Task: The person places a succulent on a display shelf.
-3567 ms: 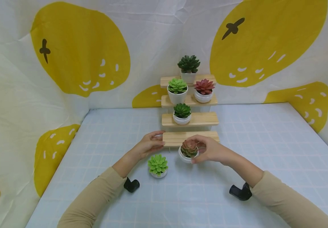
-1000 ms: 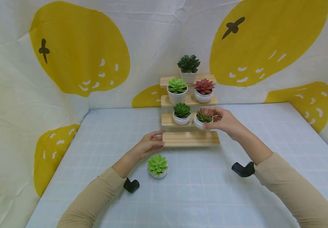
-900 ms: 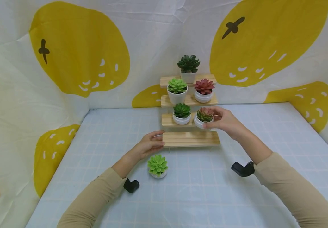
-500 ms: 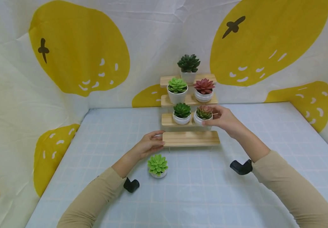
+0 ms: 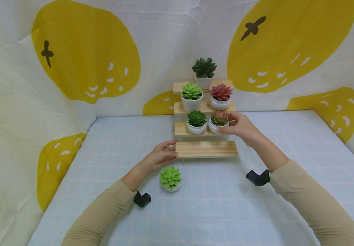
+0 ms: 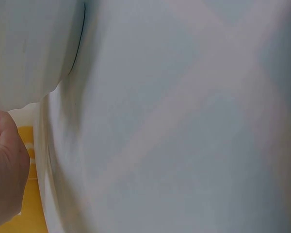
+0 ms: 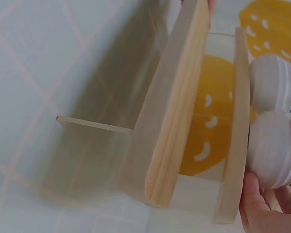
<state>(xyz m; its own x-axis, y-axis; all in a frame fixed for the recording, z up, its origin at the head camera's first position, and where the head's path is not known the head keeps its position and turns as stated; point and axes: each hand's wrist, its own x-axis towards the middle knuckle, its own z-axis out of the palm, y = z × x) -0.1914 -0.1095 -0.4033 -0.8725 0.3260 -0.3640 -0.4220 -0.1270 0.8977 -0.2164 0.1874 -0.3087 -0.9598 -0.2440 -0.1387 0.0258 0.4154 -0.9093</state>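
My right hand pinches the white pot of a pink-and-green potted succulent on the second-lowest step of a wooden tiered plant stand. In the right wrist view the pot's base meets the plank, beside another white pot. That neighbour is a dark green succulent, just left of the held one. My left hand grips the left end of the lowest step, thumb and fingers at its edge. A bright green succulent in a white pot sits on the table nearby.
Higher on the stand are a light green succulent, a red one and a dark green one at the top. A patterned curtain hangs behind. Black curved pieces show by both sleeves.
My right hand has carried the pink-and-green succulent from in front of the lowest step up to the second-lowest, then slightly left towards the dark green one. My left hand stays put.
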